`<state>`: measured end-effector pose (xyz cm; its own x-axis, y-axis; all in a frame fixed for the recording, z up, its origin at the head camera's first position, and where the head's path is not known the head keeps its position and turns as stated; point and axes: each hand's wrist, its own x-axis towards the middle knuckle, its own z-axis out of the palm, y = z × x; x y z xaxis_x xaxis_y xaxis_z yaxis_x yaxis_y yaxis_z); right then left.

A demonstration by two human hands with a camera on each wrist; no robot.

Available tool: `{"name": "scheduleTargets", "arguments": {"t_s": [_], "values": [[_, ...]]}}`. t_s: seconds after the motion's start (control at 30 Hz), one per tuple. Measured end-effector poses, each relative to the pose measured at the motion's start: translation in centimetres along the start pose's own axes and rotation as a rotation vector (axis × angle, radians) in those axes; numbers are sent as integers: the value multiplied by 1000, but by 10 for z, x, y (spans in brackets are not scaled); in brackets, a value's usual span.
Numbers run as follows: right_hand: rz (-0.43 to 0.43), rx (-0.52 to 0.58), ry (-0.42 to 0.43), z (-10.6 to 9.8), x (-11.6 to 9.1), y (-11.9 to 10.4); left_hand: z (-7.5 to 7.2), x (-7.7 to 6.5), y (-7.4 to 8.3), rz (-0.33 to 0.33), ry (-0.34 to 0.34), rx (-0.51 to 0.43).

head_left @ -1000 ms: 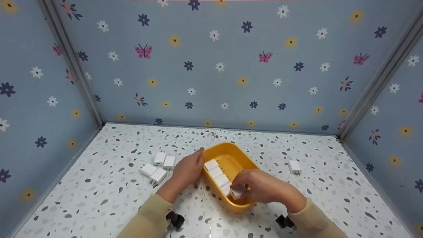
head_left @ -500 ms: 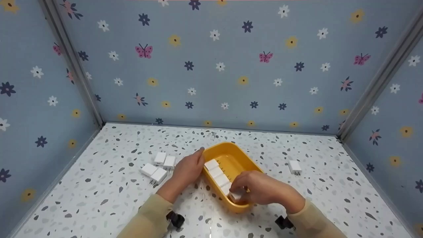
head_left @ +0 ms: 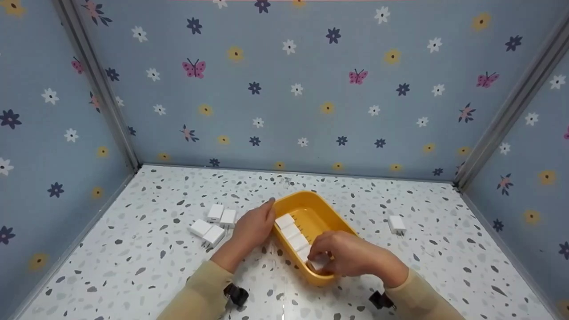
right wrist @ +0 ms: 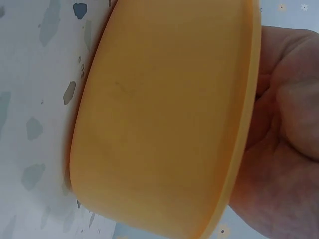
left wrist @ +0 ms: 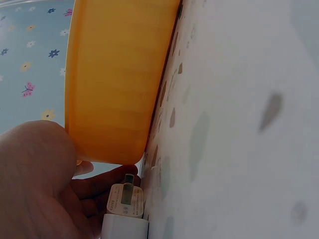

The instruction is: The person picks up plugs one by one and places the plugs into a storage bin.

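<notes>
A yellow plastic bin (head_left: 306, 202) stands slanted on the speckled table. Along its left inner wall runs a row of white plug chargers (head_left: 291, 232), prongs pointing right. My left hand (head_left: 253, 227) grips the bin's far left side, thumb at the rim; in the left wrist view the fingers reach around the bin's outer end. Inside the near end, my right hand (head_left: 353, 254) pinches another white charger (head_left: 318, 263) between thumb and fingers, at the near end of the row. The bin's wall (right wrist: 159, 114) hides those fingertips in the right wrist view.
Left of the bin lies a cluster of several loose white chargers (head_left: 213, 235), close beside my left hand. A single charger (head_left: 396, 225) lies on the table to the right. Flower-patterned panels (head_left: 302, 89) enclose the table at the back and both sides.
My right hand has sunk slightly lower and nearer with the charger, toward the bin's near end. The left hand and the bin have not visibly moved.
</notes>
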<state>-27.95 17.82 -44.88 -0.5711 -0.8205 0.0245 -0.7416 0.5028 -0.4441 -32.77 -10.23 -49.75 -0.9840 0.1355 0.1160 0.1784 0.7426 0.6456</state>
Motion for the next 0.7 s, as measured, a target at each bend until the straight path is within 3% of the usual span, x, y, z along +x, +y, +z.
{"name": "scheduleTargets", "arguments": {"t_s": [0.33, 0.7], "values": [[-5, -10, 24, 5, 2, 1, 0, 0, 0, 5, -1, -13], [59, 49, 33, 10, 5, 0, -1, -2, 1, 23, 16, 13]]}}
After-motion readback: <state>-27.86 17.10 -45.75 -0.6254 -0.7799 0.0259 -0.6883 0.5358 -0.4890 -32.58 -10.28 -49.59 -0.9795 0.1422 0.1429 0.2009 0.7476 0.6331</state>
